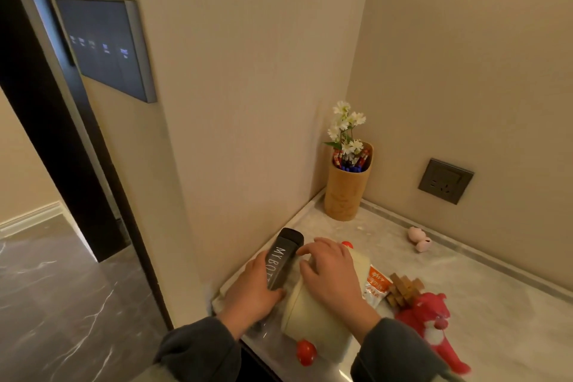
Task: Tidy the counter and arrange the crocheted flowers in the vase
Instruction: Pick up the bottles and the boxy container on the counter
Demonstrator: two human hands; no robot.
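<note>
Polished stone, matt plastic, wood and plush

The bench (pixel 465 304) is pale veined stone with a glossy sheen, and the floor (pixel 62 304) is darker polished stone. The bottle (pixel 280 260) is smooth matt black. The tub (pixel 310 313) looks like smooth cream plastic. The vase (pixel 344 192) looks like matt tan wood or bamboo. The blocks (pixel 403 290) are bare wood, the packet (pixel 375 285) shiny film, the toy (pixel 431 319) fuzzy red plush.

Left hand (pixel 251 287) grips a bottle (pixel 281 256); right hand (pixel 333 273) flat, fingers (pixel 310 250) relaxed.
</note>
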